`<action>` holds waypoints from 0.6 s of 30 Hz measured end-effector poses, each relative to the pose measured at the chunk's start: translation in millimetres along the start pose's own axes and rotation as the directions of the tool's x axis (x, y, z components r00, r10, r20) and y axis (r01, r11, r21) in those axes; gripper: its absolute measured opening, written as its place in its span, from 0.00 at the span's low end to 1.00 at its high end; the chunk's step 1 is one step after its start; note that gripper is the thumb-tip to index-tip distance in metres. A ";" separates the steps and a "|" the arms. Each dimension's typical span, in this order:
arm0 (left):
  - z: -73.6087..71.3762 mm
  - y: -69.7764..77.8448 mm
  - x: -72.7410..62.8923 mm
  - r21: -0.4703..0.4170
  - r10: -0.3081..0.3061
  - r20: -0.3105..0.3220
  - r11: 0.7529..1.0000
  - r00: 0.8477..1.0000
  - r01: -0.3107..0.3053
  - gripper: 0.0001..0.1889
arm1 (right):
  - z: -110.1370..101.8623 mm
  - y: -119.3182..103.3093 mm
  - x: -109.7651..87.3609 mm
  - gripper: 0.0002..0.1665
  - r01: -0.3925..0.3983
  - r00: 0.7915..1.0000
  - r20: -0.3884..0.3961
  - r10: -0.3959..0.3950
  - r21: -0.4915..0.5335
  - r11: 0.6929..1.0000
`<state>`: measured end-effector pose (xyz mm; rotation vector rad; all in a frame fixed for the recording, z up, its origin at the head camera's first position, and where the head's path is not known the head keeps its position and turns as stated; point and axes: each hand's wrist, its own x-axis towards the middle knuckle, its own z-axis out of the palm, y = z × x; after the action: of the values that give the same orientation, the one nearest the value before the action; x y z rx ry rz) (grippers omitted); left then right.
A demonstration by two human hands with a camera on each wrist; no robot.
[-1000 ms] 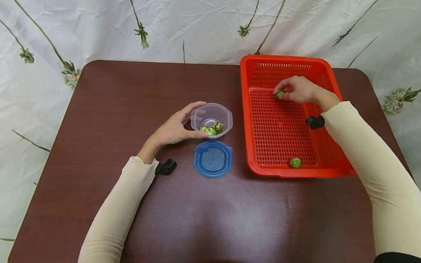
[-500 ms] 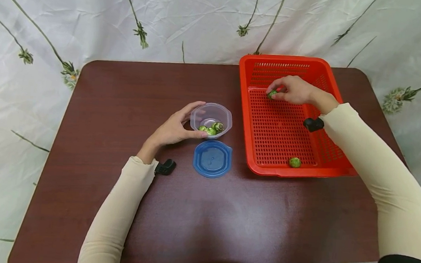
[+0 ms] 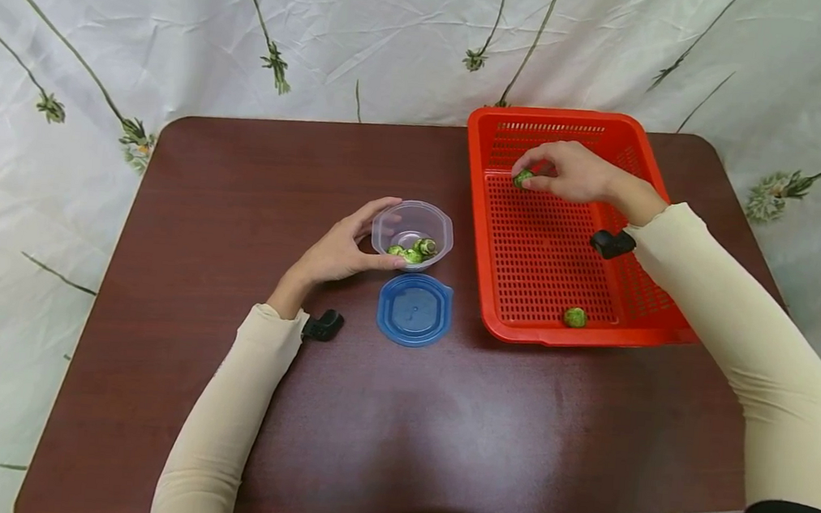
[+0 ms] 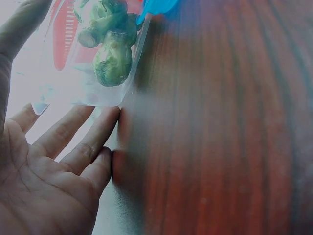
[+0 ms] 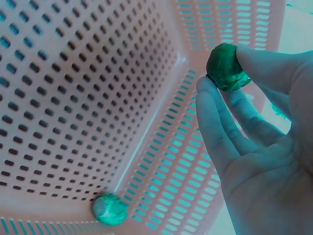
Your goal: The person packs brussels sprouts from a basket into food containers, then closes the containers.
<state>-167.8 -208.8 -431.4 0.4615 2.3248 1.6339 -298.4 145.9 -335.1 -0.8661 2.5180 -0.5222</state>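
Over the far end of the red basket (image 3: 542, 256), your right hand (image 3: 566, 172) pinches a sprout (image 5: 225, 67) between thumb and fingertips, seemingly clear of the mesh. Your left hand (image 3: 341, 246) holds the clear tub (image 3: 424, 217), thumb at its near side and fingers spread round the far side. Grip the sprout lightly but surely; it looks round and firm, and could roll out of a loose pinch. If you carry it to the tub, raise it over the basket's side wall first, then lower it before letting go, so it doesn't bounce off the sprouts inside (image 3: 414, 251); they overlap, so three is only a likely count. Mind the blue lid (image 3: 415, 311) just beside the tub. Another sprout (image 3: 575, 317) sits at the basket's near end.
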 end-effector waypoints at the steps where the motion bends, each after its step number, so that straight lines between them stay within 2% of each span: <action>1: 0.2 -0.3 0.0 -0.004 -0.001 -0.001 1.000 1.000 0.001 0.47 | -0.3 -2.1 -0.5 0.17 0.008 1.000 -0.006 -0.008 -0.003 1.000; 18: -0.7 -0.1 -0.5 0.011 0.013 0.002 1.000 1.000 -0.013 0.46 | -5.7 -33.7 -7.0 0.15 0.159 0.983 -0.093 -0.160 -0.024 0.987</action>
<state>-167.6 -209.6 -431.3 0.4814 2.3348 1.6266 -279.9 126.8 -312.5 -1.0799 2.5536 -0.6076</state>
